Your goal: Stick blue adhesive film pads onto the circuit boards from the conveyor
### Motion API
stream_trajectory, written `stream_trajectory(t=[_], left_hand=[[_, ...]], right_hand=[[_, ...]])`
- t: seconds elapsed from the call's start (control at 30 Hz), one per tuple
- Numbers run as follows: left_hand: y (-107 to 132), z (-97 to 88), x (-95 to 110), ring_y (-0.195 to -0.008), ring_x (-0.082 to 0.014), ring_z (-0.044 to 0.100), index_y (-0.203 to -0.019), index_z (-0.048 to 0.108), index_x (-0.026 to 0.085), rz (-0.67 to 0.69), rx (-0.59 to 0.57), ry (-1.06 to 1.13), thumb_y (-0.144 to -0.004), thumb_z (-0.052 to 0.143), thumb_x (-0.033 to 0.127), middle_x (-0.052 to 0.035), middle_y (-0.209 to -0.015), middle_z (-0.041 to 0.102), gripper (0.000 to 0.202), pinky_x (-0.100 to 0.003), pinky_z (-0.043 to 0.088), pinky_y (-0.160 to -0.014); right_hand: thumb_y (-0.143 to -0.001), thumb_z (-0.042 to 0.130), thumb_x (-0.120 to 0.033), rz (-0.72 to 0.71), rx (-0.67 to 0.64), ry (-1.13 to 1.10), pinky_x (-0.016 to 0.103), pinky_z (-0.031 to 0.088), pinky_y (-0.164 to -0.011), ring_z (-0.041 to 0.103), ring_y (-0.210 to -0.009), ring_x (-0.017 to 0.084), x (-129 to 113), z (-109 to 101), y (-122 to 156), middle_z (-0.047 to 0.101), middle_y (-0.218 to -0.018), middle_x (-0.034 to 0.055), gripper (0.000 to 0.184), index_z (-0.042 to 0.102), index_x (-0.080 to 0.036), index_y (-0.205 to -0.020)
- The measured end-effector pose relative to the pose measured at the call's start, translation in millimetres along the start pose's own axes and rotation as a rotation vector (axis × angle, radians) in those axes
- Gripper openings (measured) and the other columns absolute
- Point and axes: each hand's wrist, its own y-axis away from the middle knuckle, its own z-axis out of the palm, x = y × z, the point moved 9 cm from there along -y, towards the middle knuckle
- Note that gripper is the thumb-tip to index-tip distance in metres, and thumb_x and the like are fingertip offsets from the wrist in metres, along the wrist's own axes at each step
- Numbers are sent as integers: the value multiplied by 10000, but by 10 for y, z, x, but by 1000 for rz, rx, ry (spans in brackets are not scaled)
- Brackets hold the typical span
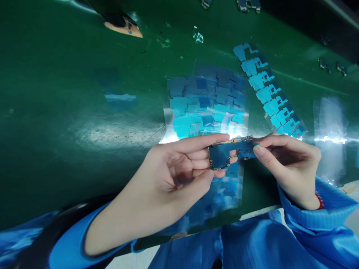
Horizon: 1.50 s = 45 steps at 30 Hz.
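A small blue circuit board (224, 153) is held between both hands just above the green work surface (70, 93). My left hand (174, 168) grips its left end, forefinger along the top edge and thumb under it. My right hand (286, 164) pinches the right end with thumb and fingers pressed on a blue film piece there. Under the hands lies a clear sheet (204, 101) covered with several blue film stickers. A strip of blue shaped stickers (269, 91) runs diagonally to the right of it.
A clear plastic sheet (331, 130) lies at the right edge. Another person's hand (123, 26) shows at the top left. Small boards (248, 4) sit at the top, more small parts (332, 66) at far right. The surface's near edge runs by my blue sleeves.
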Motion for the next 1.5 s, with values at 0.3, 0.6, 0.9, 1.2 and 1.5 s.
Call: stream_trajectory(t=[0.3,0.6,0.9,1.2,1.5], left_hand=[[3,-3,-5,-896,-230,744,-1142,685,256,-9,6,-39,-755,661,142,4,-929,792,403,-293,599,-823],[6,-44,-5,-835,-221,751,-1171,673,253,-8,33,-159,-769,719,247,-10,-851,797,405,-246,600,-728],[-6,-74,-1,-659,-181,727,-1149,695,247,45,79,-223,-769,733,260,17,-676,760,382,-243,592,-641],[1,-91,-25,-559,-125,679,-1150,697,262,23,93,-225,-770,724,258,43,-640,746,381,-227,590,-667],[-16,-103,-27,-656,-176,744,-1121,705,252,-4,105,-207,-769,737,276,26,-785,788,355,-230,610,-668]], right_hand=[[-772,728,-154,6,-5,-2,260,599,-656,687,-672,139,0,6,-3,735,-751,-17,97,725,-246,-804],[-768,728,-131,2,-13,-16,225,590,-672,684,-680,118,-21,14,2,737,-756,-28,112,720,-237,-805],[-767,726,-127,-1,-11,-27,236,589,-683,690,-697,130,-8,27,8,741,-769,-21,122,727,-237,-819],[-771,720,-120,1,-21,-35,210,582,-670,684,-693,114,-3,42,5,736,-764,-30,127,725,-240,-814],[-770,716,-106,-10,-38,-67,214,577,-669,682,-695,114,5,64,12,736,-766,-25,138,727,-232,-826]])
